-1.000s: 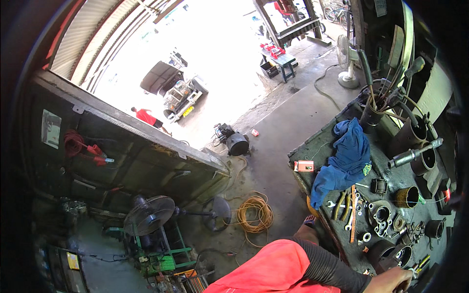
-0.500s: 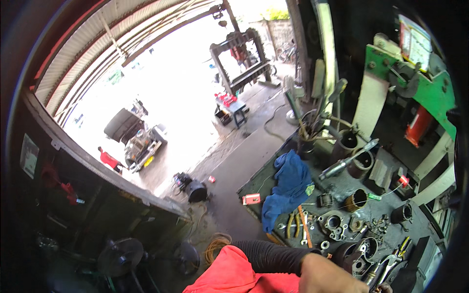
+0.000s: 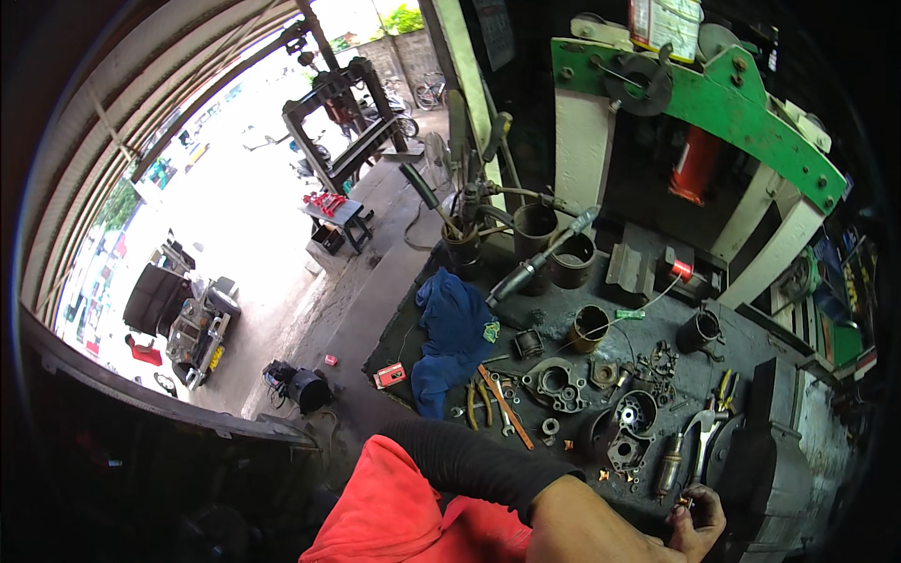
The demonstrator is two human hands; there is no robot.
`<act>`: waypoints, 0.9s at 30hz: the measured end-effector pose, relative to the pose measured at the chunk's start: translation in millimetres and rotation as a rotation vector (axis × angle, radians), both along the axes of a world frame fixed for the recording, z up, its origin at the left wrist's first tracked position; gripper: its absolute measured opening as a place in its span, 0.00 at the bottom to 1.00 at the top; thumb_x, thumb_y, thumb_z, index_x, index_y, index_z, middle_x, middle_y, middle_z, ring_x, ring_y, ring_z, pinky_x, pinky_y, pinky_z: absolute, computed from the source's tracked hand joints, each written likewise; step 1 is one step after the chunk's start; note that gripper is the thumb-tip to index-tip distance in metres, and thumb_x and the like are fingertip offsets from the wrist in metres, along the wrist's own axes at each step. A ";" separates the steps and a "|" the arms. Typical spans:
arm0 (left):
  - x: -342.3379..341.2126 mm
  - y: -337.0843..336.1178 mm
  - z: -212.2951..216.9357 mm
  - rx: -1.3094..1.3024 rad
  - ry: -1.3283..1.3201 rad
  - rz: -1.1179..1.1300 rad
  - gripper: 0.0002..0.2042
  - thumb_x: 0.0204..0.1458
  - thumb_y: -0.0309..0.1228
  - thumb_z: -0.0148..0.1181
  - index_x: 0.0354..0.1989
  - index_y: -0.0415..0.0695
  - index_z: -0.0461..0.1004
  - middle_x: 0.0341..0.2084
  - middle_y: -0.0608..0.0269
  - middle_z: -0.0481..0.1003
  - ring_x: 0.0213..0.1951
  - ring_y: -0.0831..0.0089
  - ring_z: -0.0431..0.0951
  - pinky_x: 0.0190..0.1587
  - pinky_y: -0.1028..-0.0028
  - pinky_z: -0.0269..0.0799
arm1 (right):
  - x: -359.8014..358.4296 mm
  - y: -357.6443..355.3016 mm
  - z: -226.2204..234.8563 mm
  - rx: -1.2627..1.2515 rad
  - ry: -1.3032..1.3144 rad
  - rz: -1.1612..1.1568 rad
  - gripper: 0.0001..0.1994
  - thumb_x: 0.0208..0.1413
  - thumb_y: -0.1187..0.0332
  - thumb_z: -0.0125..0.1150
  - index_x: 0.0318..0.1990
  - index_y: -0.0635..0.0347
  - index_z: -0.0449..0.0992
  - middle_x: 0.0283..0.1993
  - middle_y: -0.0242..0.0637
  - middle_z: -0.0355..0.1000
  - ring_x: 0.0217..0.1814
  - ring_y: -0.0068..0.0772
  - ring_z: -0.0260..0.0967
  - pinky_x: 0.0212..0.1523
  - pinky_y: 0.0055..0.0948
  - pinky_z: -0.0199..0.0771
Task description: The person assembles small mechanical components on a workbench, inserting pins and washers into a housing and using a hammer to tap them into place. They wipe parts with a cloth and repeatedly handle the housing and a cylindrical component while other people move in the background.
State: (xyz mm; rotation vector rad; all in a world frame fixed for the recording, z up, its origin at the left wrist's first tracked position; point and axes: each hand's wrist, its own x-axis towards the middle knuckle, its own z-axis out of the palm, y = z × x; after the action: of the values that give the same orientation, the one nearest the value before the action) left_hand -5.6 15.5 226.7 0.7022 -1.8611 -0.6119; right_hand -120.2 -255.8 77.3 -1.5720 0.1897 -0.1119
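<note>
A: Down at the lower edge, one hand (image 3: 696,527) is in view, its forearm coming across from a black sleeve (image 3: 474,462) and red cloth (image 3: 399,511).

B: Open or closed?

A: Curled in, fingers pinched on a small brass-coloured part (image 3: 688,504) at the fingertips (too small to say what it is). Which of the person's hands it is I can't tell for sure, though it reads as the left reaching across. The other hand isn't in the picture.

B: And where's that part sitting?

A: Off the bench (image 3: 676,281), held just above its near edge, right beside the dark vise (image 3: 762,450).

B: What's just past the hand?

A: A small armature (image 3: 665,465) lying on the top, a wrench (image 3: 702,433) next to it, and yellow-handled pliers (image 3: 725,387) a bit beyond. To the left, a round motor housing (image 3: 636,413) and a grey cast cover (image 3: 556,385), with loose nuts and bits scattered between.

B: Further left?

A: A long orange-handled tool (image 3: 505,405) lies beside more pliers (image 3: 477,403), then a blue rag (image 3: 453,336) draped near the bench's left edge.

B: And the back?

A: Metal cylinders (image 3: 571,259) and a can of rods (image 3: 462,249), a green press frame (image 3: 713,94) above them. Far out, a bright yard with a black press (image 3: 340,122).
</note>
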 end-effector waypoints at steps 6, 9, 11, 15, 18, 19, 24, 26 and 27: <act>-3.8 -5.8 -7.7 -0.171 0.037 0.046 0.13 0.53 0.47 0.75 0.36 0.52 0.88 0.41 0.61 0.76 0.53 0.52 0.69 0.58 0.50 0.59 | -3.2 6.0 0.8 0.004 0.109 -0.033 0.15 0.64 0.83 0.66 0.57 0.67 0.78 0.47 0.38 0.80 0.43 0.26 0.76 0.45 0.25 0.79; -6.4 -3.6 -10.3 -0.195 0.026 0.033 0.15 0.52 0.50 0.74 0.35 0.53 0.88 0.41 0.63 0.76 0.53 0.53 0.68 0.58 0.50 0.58 | 0.4 9.2 4.2 -0.037 0.172 -0.030 0.15 0.64 0.83 0.66 0.57 0.67 0.79 0.47 0.38 0.81 0.45 0.26 0.78 0.47 0.25 0.79; -6.1 6.0 -13.2 -0.224 0.077 0.133 0.15 0.60 0.51 0.69 0.34 0.54 0.86 0.42 0.65 0.75 0.52 0.55 0.68 0.60 0.52 0.57 | 3.9 12.8 7.0 -0.021 0.148 -0.020 0.15 0.64 0.82 0.67 0.57 0.68 0.79 0.47 0.38 0.81 0.46 0.26 0.78 0.49 0.25 0.79; -9.6 30.5 -21.0 -0.323 0.207 0.619 0.15 0.65 0.50 0.64 0.33 0.53 0.84 0.41 0.63 0.73 0.51 0.58 0.69 0.61 0.54 0.57 | 10.9 19.3 16.1 -0.073 0.103 -0.009 0.14 0.63 0.82 0.68 0.56 0.68 0.80 0.47 0.37 0.81 0.46 0.27 0.78 0.53 0.26 0.78; -15.6 36.9 -29.8 -0.395 0.356 0.969 0.16 0.63 0.49 0.67 0.31 0.52 0.83 0.41 0.61 0.70 0.52 0.60 0.68 0.62 0.54 0.65 | 19.3 23.2 19.5 -0.099 0.067 -0.080 0.15 0.50 0.76 0.74 0.45 0.69 0.80 0.35 0.35 0.78 0.29 0.22 0.75 0.30 0.26 0.77; -18.7 29.8 -31.8 -0.477 0.455 0.960 0.16 0.62 0.50 0.68 0.31 0.51 0.82 0.42 0.62 0.69 0.54 0.60 0.67 0.63 0.52 0.67 | 22.8 23.3 19.8 -0.063 0.053 -0.059 0.15 0.50 0.76 0.74 0.45 0.69 0.80 0.35 0.34 0.78 0.30 0.22 0.75 0.32 0.25 0.77; -33.7 -19.6 -33.6 -0.718 0.751 0.633 0.17 0.58 0.52 0.72 0.29 0.54 0.80 0.47 0.62 0.66 0.69 0.61 0.59 0.71 0.42 0.67 | 18.9 18.0 13.9 0.110 0.104 -0.069 0.14 0.55 0.81 0.71 0.50 0.69 0.81 0.39 0.33 0.80 0.34 0.19 0.77 0.36 0.21 0.79; -47.4 -34.2 -29.4 -0.683 0.838 0.691 0.18 0.57 0.55 0.72 0.28 0.56 0.78 0.43 0.63 0.67 0.60 0.63 0.64 0.67 0.47 0.68 | 14.9 14.0 8.8 0.163 0.103 -0.088 0.15 0.55 0.82 0.70 0.50 0.69 0.81 0.41 0.35 0.80 0.35 0.20 0.78 0.37 0.22 0.80; -57.1 -40.9 -24.8 -0.665 0.883 0.718 0.19 0.56 0.57 0.72 0.27 0.57 0.78 0.41 0.64 0.67 0.55 0.65 0.67 0.66 0.50 0.69 | 13.1 13.1 4.2 0.221 0.104 -0.090 0.15 0.55 0.82 0.70 0.51 0.69 0.80 0.41 0.36 0.80 0.36 0.20 0.78 0.37 0.22 0.80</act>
State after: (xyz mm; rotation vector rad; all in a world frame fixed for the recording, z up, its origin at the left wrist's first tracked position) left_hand -62.7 -25.4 201.9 0.4720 -0.7969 0.1806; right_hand -107.1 -242.8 81.5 -1.3497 0.3435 -0.0769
